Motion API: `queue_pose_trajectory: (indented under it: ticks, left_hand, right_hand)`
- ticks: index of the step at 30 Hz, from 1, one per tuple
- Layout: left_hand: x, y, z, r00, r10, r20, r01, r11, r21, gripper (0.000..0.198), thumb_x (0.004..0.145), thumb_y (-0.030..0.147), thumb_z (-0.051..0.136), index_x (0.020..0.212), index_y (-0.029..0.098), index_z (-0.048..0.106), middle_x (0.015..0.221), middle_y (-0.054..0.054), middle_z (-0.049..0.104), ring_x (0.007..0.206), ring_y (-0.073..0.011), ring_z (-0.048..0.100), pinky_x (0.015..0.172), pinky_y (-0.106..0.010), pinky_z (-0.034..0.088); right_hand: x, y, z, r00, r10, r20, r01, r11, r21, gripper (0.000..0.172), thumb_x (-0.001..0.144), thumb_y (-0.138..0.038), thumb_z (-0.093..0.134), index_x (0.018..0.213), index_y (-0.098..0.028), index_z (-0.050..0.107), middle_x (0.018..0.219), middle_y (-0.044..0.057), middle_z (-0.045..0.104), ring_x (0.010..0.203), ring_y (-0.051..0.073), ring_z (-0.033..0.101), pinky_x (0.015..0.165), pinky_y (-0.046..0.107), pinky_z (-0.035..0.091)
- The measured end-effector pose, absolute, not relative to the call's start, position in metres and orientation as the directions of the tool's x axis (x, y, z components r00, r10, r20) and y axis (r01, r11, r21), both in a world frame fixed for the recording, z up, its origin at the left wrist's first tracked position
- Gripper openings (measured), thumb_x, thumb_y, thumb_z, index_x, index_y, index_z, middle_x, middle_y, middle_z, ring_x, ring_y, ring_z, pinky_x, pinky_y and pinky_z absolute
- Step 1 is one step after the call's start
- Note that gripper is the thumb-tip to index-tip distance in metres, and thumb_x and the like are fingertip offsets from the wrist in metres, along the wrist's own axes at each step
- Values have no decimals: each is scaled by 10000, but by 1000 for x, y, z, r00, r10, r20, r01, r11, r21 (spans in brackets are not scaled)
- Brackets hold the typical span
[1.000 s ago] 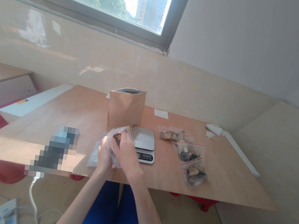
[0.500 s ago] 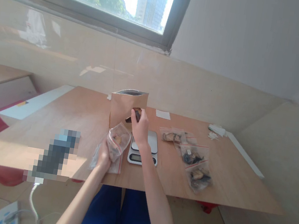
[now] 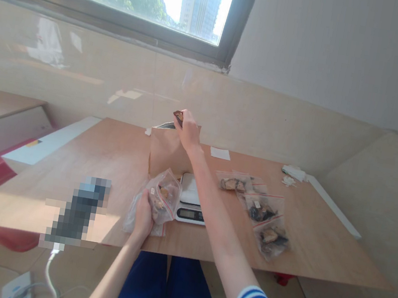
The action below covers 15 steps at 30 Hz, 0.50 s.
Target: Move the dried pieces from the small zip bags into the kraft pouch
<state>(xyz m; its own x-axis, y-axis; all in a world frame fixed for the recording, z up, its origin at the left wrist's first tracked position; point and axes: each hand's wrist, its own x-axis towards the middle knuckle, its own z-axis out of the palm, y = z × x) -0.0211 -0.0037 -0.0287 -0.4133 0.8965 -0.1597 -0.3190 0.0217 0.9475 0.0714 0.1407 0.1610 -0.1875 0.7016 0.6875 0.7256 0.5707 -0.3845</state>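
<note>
Just above the mouth of a brown paper pouch (image 3: 170, 150), my right hand (image 3: 188, 128) is closed on a dark brown dried piece (image 3: 179, 116) with a lighter inside; its exact kind I cannot make out. The pouch stands upright, its silvery inner lining showing at the top. My left hand (image 3: 144, 213) grips a clear zip bag (image 3: 172, 185) with brownish pieces inside, tilted over other clear bags on the table. Between my arms sits a white kitchen scale (image 3: 188, 190), partly hidden by my right forearm.
Several zip bags (image 3: 259, 210) of dark dried pieces lie on the wooden table (image 3: 323, 251) at right. A white paper (image 3: 220, 153) and crumpled white gloves or tissue (image 3: 294, 173) are farther back. A blurred dark device (image 3: 77, 212) with a white cable lies left.
My right hand has risen with the dark dried piece from in front of the pouch to above its mouth. My left hand still holds the zip bag. The view has shifted slightly.
</note>
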Motion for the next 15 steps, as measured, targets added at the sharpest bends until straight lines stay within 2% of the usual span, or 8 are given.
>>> queue_pose_trajectory:
  ticks: [4,6,9,12,15]
  left_hand:
    - [-21,-5,-28,-360,916,-177,-391,24,920,359,832,450,398,779,182,632,765,-52,679,765,-187,640,739,-305,492]
    - [-21,-6,-27,-362,914,-182,-414,17,910,345,836,441,401,794,185,629,798,-51,680,817,-187,636,761,-300,486]
    - [-20,-6,-26,-361,914,-186,-438,10,899,328,835,430,402,774,191,617,784,-47,671,842,-193,632,766,-301,483]
    - [-20,-6,-24,-365,912,-187,-451,3,893,315,830,426,411,766,193,612,758,-40,662,814,-190,630,753,-296,485]
    - [-20,-6,-23,-365,912,-185,-457,-3,889,320,821,445,423,758,190,606,743,-45,656,811,-193,632,745,-297,490]
  right_hand:
    - [73,136,161,-296,729,617,748,578,-325,156,925,-279,425,927,-154,519,945,89,598,899,193,575,822,308,408]
    - [77,133,165,-351,764,541,728,586,-356,161,910,-303,462,944,-157,520,893,65,609,835,182,583,769,292,417]
    - [83,129,170,-380,807,452,692,572,-441,283,875,-395,514,1026,-156,501,806,29,612,759,174,586,696,274,421]
    - [88,124,173,-375,819,434,663,564,-492,389,836,-448,557,1101,-174,480,799,7,615,757,170,586,683,269,421]
    - [89,118,175,-356,816,455,692,558,-459,366,833,-424,572,1090,-172,506,834,20,619,805,179,583,739,296,424]
